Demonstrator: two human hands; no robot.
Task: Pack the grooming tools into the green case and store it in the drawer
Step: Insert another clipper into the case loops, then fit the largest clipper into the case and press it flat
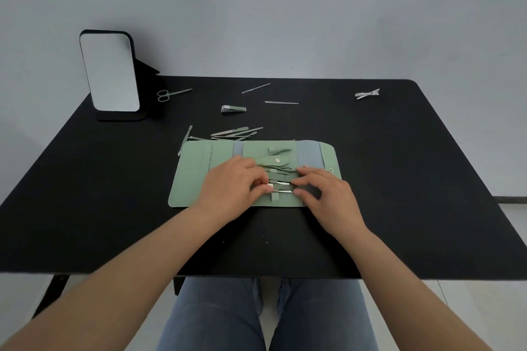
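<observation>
Green case (199, 179) lies unrolled and flat near the middle of the tabletop (85, 208), a little toward the near edge, its inner face up so the row of elastic loops down its centre can be reached. Both hands work at those loops: the left hand (231, 188) has its fingers curled in at the centre strip and seems to pinch the end of a silver tool (281, 187) lying across the loops, while the right hand (325, 194) rests on the case with fingers bent, its fingertips on the tool's other end, likely steadying it as it is threaded under the elastic; I cannot tell whether those fingers actually pinch it. Above that tool the case already holds a green-handled nipper (273, 161) under a snap strap, and one or two green-handled pieces sit in loops just below it; how many is hard to say. Much is left loose: a bundle of thin tools (236, 133) lies just beyond the case's far edge, a nail clipper (233, 108) and two slim files (281, 102) sit farther toward the far edge, small scissors (171, 93) lie beside the standing mirror (109, 71) at the far left corner, and a pale hair clip (367, 93) rests toward the far right corner. No drawer is in view.
</observation>
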